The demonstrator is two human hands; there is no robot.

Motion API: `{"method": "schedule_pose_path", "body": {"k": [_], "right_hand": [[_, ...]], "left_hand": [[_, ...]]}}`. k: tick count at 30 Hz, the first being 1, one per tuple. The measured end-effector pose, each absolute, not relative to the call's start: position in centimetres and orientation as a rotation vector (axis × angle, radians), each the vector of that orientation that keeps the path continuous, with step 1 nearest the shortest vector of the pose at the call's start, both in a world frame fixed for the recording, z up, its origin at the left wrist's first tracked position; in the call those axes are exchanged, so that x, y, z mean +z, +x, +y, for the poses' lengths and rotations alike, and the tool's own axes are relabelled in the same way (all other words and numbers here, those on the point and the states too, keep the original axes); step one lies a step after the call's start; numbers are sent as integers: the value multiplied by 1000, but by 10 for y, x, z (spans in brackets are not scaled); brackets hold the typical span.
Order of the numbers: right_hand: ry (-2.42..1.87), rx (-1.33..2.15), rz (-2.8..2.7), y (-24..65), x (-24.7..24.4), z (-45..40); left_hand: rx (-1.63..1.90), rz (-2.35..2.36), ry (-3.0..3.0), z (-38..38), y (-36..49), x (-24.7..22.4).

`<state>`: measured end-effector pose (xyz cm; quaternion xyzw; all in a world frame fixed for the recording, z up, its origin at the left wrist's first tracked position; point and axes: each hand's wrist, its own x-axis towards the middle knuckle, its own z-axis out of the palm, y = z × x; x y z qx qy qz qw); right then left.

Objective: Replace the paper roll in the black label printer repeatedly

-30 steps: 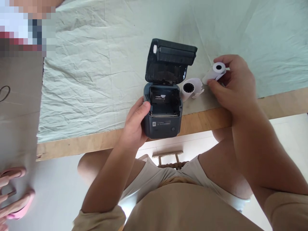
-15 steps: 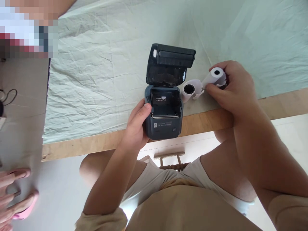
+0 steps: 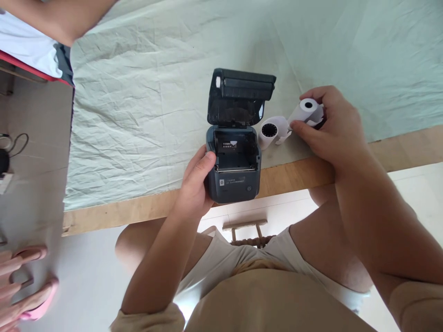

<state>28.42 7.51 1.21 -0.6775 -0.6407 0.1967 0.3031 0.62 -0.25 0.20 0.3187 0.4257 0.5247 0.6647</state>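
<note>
My left hand (image 3: 198,180) grips the left side of a dark blue-grey label printer (image 3: 235,186), its thumb on the top edge. The printer's lid (image 3: 238,97) is swung up, and its paper bay holds no roll. Over by the table's front edge, my right hand (image 3: 328,122) has its thumb and fingers around a white paper roll (image 3: 306,108) with a small dark core and a torn loose end. Between that roll and the printer stands another white paper roll (image 3: 270,133) with a wider black core, its end partly unwound.
A pale green cloth (image 3: 145,115) covers the table, whose bare wooden edge (image 3: 131,203) shows at the front. At the upper left is another person's arm (image 3: 65,18); pink sandals (image 3: 44,299) are on the floor at lower left. A wooden stool (image 3: 247,226) stands below the table.
The printer and both rolls appear very slightly shifted left in view. Both hands keep their holds, and the lid stays up.
</note>
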Motion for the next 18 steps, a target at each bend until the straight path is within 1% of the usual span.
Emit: {"method": "schedule_pose_path", "body": {"k": [7, 12, 18], "right_hand": [[-1866, 522, -1655, 279, 18, 73], [-1782, 468, -1664, 291, 5, 78], [-1706, 494, -1455, 293, 1, 88]], "left_hand": [[1158, 978, 714, -2, 6, 2], [1149, 985, 717, -3, 5, 2], [1130, 979, 712, -3, 5, 1]]}}
